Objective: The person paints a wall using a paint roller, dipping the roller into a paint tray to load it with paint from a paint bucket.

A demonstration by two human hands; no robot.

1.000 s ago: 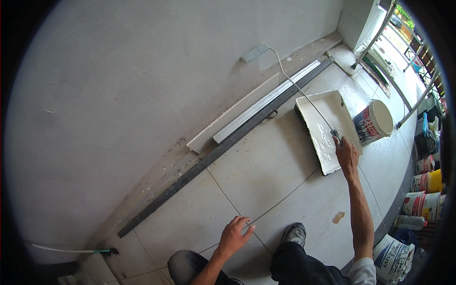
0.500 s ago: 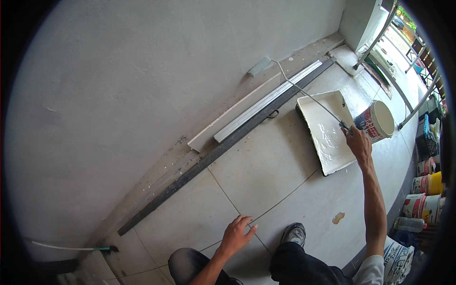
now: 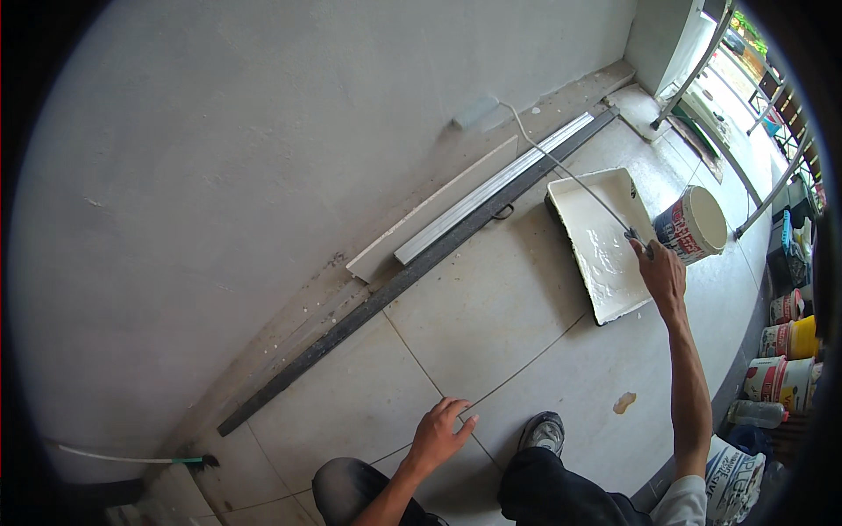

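My right hand (image 3: 662,273) is wrapped round the handle of a long-framed paint roller (image 3: 476,113). Its pale, slightly blurred sleeve is against or very close to the foot of the grey wall (image 3: 289,114); contact cannot be made out. The roller's thin metal rod passes over a paint tray (image 3: 601,186) coated with wet cream-white paint. Just right of that hand stands a paint bucket (image 3: 709,219) with a printed side and a pale inside. My left hand (image 3: 441,436) hangs over the floor tiles by my knee, fingers apart, holding nothing.
Along the wall's base lie a dark bar (image 3: 351,326), a white ribbed strip (image 3: 491,191) and a flat board (image 3: 438,209). A metal ladder (image 3: 702,74) stands at upper right. Several paint tubs (image 3: 781,381) line the right side. A brush (image 3: 197,459) lies at lower left.
The roller sleeve has shifted slightly left and up along the wall's foot. My right hand has moved a little left with the handle; my left hand is nearly still.
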